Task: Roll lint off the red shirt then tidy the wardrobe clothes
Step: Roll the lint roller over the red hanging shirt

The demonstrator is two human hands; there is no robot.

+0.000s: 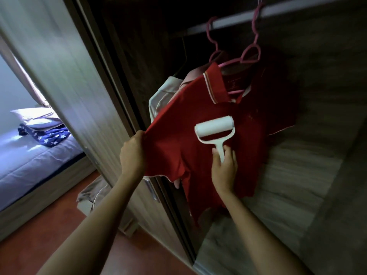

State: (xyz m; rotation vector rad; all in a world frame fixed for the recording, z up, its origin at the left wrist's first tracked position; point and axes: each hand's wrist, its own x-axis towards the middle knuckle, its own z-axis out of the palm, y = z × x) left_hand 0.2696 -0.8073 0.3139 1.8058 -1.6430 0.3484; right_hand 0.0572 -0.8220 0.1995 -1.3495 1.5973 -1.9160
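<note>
The red shirt (198, 139) hangs inside the open wardrobe (327, 96) on a pink hanger (250, 50) hooked over the rail (297, 10) at 1 o'clock. Its collar, edged with a pale stripe, sits just below the hanger, and the body of the shirt spreads down toward the centre of the view.

The left hand (132, 153) grips the shirt's edge at about 9 o'clock of the garment, fingers (139, 135) curled tight round a bunch of cloth, pulling it out taut toward the wardrobe door (79, 86).

The right hand (224, 167) holds the white lint roller (215, 129) by its handle, fingers wrapped narrowly round it. The roller's drum lies against the shirt front, at 12 o'clock from the hand.

Behind the red shirt, at 10 o'clock of it, hang a pale garment (160, 96) and a pink one (195, 76), on a second pink hanger (213, 36).

At 8 o'clock of the view, past the door, a bed (29, 165) carries a pillow (35, 114) and a folded blue cloth with white stars (47, 137). On the reddish floor (65, 225) by the door's foot lies a beige cloth (95, 193) over something pale; what it is I cannot tell.
</note>
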